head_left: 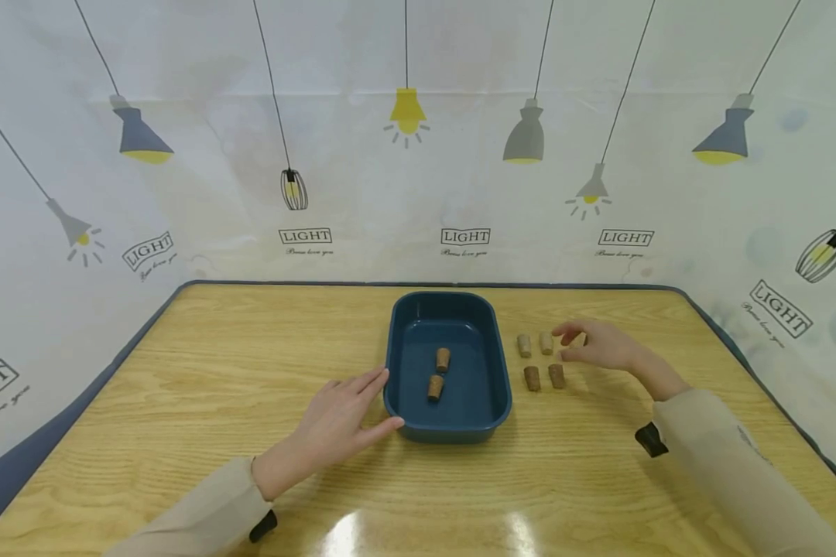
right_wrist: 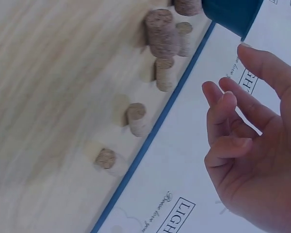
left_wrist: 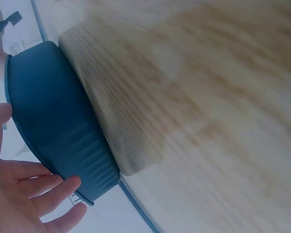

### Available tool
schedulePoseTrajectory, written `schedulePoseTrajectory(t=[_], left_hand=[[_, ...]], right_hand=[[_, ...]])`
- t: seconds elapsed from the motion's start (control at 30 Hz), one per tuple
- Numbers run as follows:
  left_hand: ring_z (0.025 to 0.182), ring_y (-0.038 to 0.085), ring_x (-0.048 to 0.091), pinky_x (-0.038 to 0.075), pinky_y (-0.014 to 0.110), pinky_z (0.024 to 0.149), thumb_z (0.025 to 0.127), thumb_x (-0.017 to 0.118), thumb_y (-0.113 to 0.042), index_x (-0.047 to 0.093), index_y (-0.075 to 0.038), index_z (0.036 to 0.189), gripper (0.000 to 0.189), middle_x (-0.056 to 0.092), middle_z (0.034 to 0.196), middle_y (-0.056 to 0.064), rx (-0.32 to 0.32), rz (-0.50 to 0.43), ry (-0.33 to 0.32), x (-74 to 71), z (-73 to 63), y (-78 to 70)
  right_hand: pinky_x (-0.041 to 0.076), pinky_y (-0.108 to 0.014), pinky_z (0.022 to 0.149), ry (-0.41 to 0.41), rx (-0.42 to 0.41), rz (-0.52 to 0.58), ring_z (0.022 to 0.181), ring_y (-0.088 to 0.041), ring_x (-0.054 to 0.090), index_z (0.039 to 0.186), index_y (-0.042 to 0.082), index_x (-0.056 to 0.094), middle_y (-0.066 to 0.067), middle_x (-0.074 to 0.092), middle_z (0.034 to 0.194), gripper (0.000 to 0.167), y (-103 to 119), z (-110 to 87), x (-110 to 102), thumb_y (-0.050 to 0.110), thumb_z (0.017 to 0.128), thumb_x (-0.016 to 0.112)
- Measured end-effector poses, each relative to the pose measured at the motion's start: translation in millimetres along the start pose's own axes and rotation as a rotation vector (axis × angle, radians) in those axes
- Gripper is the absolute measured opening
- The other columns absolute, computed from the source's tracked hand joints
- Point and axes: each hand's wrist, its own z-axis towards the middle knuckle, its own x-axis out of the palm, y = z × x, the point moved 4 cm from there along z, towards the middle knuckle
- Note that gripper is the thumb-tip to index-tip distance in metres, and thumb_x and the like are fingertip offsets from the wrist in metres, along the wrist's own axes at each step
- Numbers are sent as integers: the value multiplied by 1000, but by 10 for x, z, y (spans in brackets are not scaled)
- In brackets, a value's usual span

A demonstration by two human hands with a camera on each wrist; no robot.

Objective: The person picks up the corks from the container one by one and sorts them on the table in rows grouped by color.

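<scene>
A blue rectangular tray [head_left: 449, 435] stands on the table with two brown corks [head_left: 443, 360] inside. My left hand [head_left: 341, 418] touches its near left rim with extended fingers; in the left wrist view, fingertips [left_wrist: 70, 184] lie by the tray's outer wall [left_wrist: 63, 121]. Right of the tray are two pale corks [head_left: 524, 346] and two darker corks [head_left: 532, 378]. My right hand [head_left: 602, 346] hovers beside them, fingers bent, thumb apart, holding nothing. In the right wrist view, further pale corks [right_wrist: 137, 119] stand in a row; the hand hides these in the head view.
The wooden table [head_left: 272, 348] has a dark blue edge at the back and sides. Behind it hangs a pale cloth [head_left: 355, 155] printed with lamps. A dark strap piece [head_left: 651, 439] shows beneath the right sleeve [head_left: 717, 441].
</scene>
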Motion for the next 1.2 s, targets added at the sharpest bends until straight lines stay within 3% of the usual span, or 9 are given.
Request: schedulePoseTrajectory(t=[0.33,0.67,0.83,1.2], left_hand=[[99,26,55,43,43,78,83,47,-57,47,-3,128,70,48,126,10,0,-6,1,-7,-4,-6],[100,25,55,43,43,78,83,46,-57,47,-3,128,71,48,126,9,-1,-7,4,-11,-5,-7],[98,25,55,43,43,77,82,46,-58,47,-4,128,71,48,126,9,3,-5,4,-6,-2,-4],[100,26,54,43,43,79,82,47,-57,47,-3,128,70,47,126,10,-3,-11,11,-17,-1,-8]], right_hand=[[42,-33,59,-42,30,-8,64,-17,51,116,-1,53,-13,56,99,36,163,236,-76,21,87,57],[42,-37,66,-109,21,-56,70,-17,52,113,3,57,-8,59,98,34,518,467,1,26,87,57],[43,-38,70,-96,-17,-52,78,-18,54,113,2,57,-7,59,99,37,697,534,95,28,86,57],[43,-33,65,-33,-19,-63,73,-14,54,114,11,57,-2,58,96,37,1015,733,202,35,86,56]])
